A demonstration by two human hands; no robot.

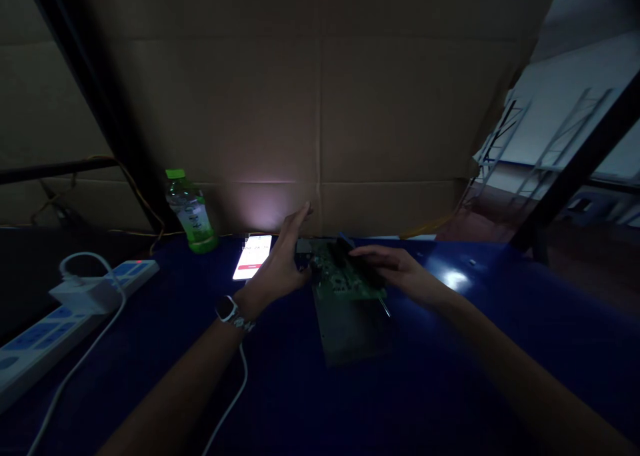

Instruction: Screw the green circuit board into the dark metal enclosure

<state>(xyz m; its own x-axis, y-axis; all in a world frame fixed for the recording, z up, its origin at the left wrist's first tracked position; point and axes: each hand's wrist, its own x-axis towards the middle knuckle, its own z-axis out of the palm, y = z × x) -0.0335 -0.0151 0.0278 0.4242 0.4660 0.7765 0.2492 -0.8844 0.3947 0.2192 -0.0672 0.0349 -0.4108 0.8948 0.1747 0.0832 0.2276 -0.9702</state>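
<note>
A green circuit board (330,276) lies on a dark flat plate (350,336) on the blue tabletop, in dim light. My left hand (283,263), a watch on its wrist, is at the board's left edge. Its fingers stretch upward, apart from the thumb, which is close to the board's edge; nothing shows in its grasp. Over the board's right side, my right hand (397,266) has its fingers closed at a long black piece (357,259), whose kind I cannot make out. A thin shiny metal rod (385,307) sticks out below that hand.
Left of my left hand lies a lit phone (253,257) with a white cable (243,369). A green-capped bottle (191,213) stands behind it. A white power strip (30,349) with a charger (87,295) is at far left. A cardboard wall (320,109) rises behind the table.
</note>
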